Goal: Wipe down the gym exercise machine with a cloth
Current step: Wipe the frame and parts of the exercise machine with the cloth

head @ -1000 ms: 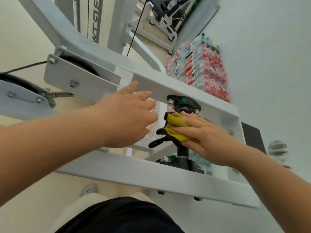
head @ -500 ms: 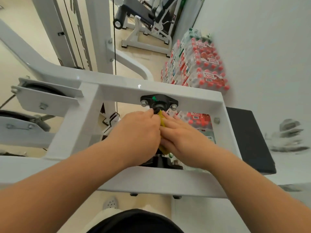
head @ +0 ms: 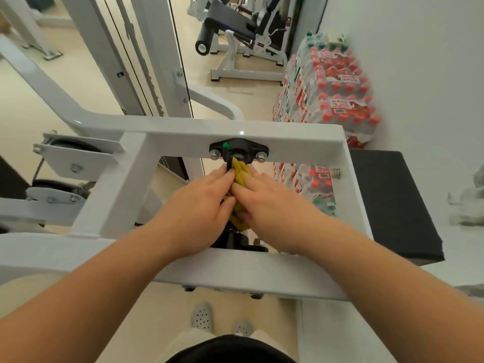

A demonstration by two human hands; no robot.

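- Looking down on the white frame [head: 288, 137] of the gym machine, with a black plate [head: 238, 150] bolted under its far bar.
- Squeezing the yellow cloth [head: 239, 170] just below the black plate, between two hands.
- Gripping the cloth from the left of the plate with the left hand [head: 199, 205], fingers bent in and fingertips touching the cloth.
- Gripping the cloth from the right of the plate with the right hand [head: 272, 205], fingers close together and bent round it.
- Touching hand to hand in places, with only a thin strip of cloth showing between.
- Wrapped, it seems, round a black post [head: 233, 239] running from the plate down to the near bar, with most of the post hidden behind the hands.
- Lying long and thin along that post, top end touching the plate, bottom end poking out under the hands.
- Looks like the step of rubbing the post clean.
- Seems to call next for a slide along the post, away from the plate and toward the near bar.
- Equally close to the cloth on both sides, so no nearer hand to pick.
- Needs care near the plate's bolts, where cloth could catch.
- Past the plate, to the right: packs of water bottles [head: 337, 100] against the wall.
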